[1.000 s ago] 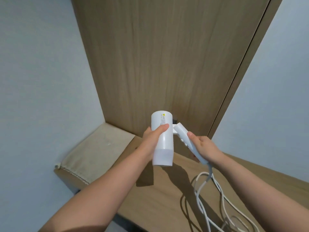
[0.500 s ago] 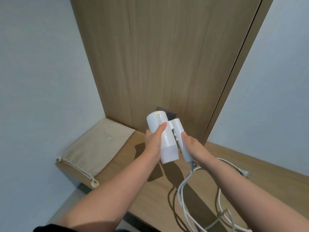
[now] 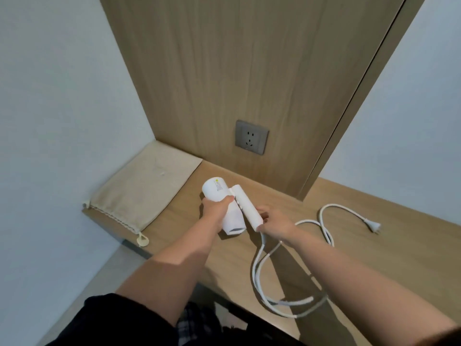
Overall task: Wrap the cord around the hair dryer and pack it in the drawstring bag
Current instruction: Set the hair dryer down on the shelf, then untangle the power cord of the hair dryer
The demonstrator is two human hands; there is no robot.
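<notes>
Here your left hand [image 3: 216, 204] grips the smooth, rigid white plastic hair dryer [image 3: 225, 208] by its barrel; your right hand [image 3: 275, 224] pinches the folded handle. The limp white cord [image 3: 259, 268] will likely coil easily.

One hair dryer [image 3: 224, 206], one cord [image 3: 259, 270], one drawstring bag [image 3: 142, 191], one wall socket [image 3: 251, 137], two hands.

Grey socket [image 3: 252, 137] set in wood panel [image 3: 237, 71]; wood shelf [image 3: 374, 245] below, pale walls [image 3: 50, 96] either side.
</notes>
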